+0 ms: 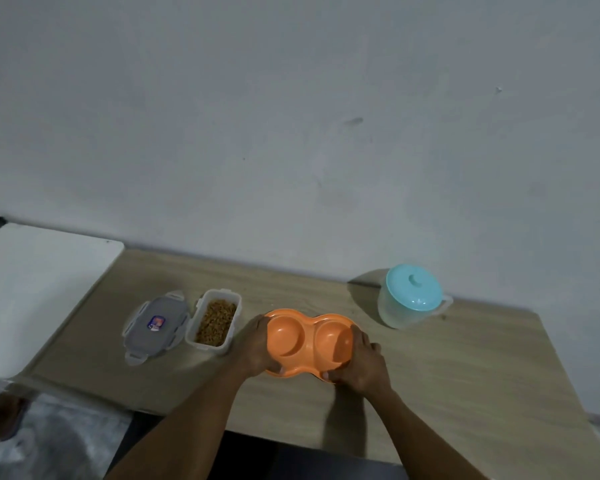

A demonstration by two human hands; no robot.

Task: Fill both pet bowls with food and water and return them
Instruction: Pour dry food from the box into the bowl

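Table (465, 358): bowl (309, 341) ends under both hands (253, 344) (362, 362)

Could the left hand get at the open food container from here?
Probably yes: the food container stands just beside the left hand, nothing between them, though that hand grips the orange double bowl now.
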